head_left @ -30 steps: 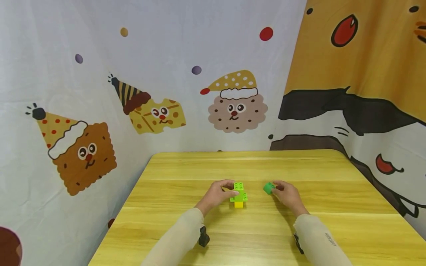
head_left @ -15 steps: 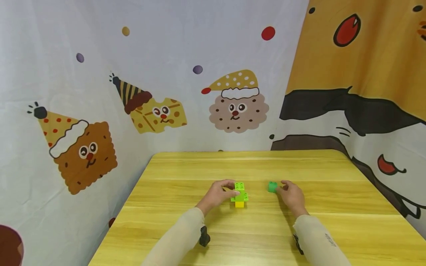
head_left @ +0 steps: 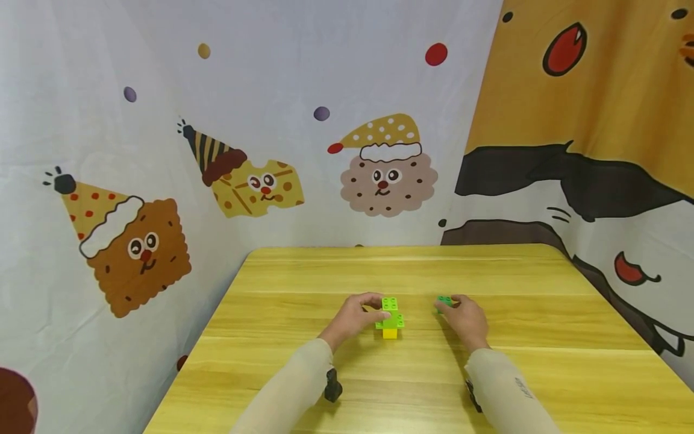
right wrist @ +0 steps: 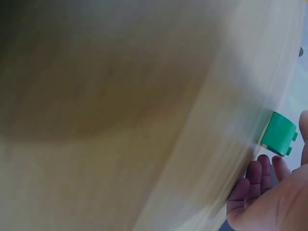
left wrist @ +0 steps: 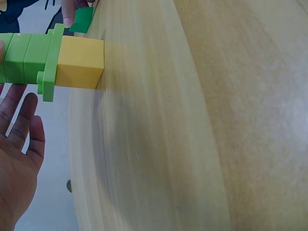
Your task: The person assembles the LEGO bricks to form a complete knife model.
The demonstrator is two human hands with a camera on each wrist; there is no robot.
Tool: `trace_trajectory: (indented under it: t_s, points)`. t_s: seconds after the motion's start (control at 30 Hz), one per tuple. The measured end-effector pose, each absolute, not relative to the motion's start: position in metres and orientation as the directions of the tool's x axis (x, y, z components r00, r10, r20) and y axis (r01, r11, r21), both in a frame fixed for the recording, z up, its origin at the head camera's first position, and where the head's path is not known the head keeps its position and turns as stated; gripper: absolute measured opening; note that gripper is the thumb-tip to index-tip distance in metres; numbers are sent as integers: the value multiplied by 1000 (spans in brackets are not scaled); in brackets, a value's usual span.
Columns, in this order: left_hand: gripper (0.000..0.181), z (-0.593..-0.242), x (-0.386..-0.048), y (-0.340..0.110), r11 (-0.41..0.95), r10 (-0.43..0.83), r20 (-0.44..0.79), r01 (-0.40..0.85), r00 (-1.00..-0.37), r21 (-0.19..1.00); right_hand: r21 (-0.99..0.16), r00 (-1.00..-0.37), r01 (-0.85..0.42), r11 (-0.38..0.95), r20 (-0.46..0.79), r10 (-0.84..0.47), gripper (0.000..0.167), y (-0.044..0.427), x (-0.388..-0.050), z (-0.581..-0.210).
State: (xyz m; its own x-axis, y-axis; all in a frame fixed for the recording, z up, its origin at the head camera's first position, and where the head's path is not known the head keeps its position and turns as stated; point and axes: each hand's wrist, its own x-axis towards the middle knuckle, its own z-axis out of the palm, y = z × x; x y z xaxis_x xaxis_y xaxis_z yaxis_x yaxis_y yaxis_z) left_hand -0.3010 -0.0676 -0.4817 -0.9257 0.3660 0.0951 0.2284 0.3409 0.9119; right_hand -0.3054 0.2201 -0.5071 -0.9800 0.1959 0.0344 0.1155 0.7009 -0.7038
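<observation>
In the head view, a toy brick stack stands upright on the wooden table. Its yellow brick is at the bottom, with a wider lime-green plate and lime-green bricks above. My left hand grips the lime-green upper part between thumb and fingers. To the right, a small dark-green brick with one curved face sits studs up. My right hand is around it, thumb in front, partly covering it in the head view. In the right wrist view the thumb appears apart from the brick, and a fingertip lies close to its side.
The light wooden table extends around both hands. Behind it hangs a white cloth printed with cartoon food figures, and an orange printed section at right. A black wrist device sits on the left sleeve.
The dark-green brick went from tilted to upright, studs up. My right hand shifted right, then came back left over the brick. The left hand and stack stayed in place.
</observation>
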Motion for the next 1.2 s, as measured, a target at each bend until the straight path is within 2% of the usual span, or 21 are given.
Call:
trace_trajectory:
  t_s: [0.2,0.37,0.63,1.2]
  points:
    - [43,-479,-299,-68,341,363,91,223,-927,913,-690,-981,109,716,43,191,65,217,-307,-505]
    - [43,-479,-299,-67,350,361,85,219,-929,911,-677,-991,87,731,18,135,58,219,-311,-507]
    - [39,-480,-300,-67,355,358,92,226,-929,907,-678,-997,10,735,49,59,62,221,-310,-509]
    - [34,-478,-300,-68,336,369,76,209,-926,918,-704,-996,-50,709,87,16,47,224,-303,-504]
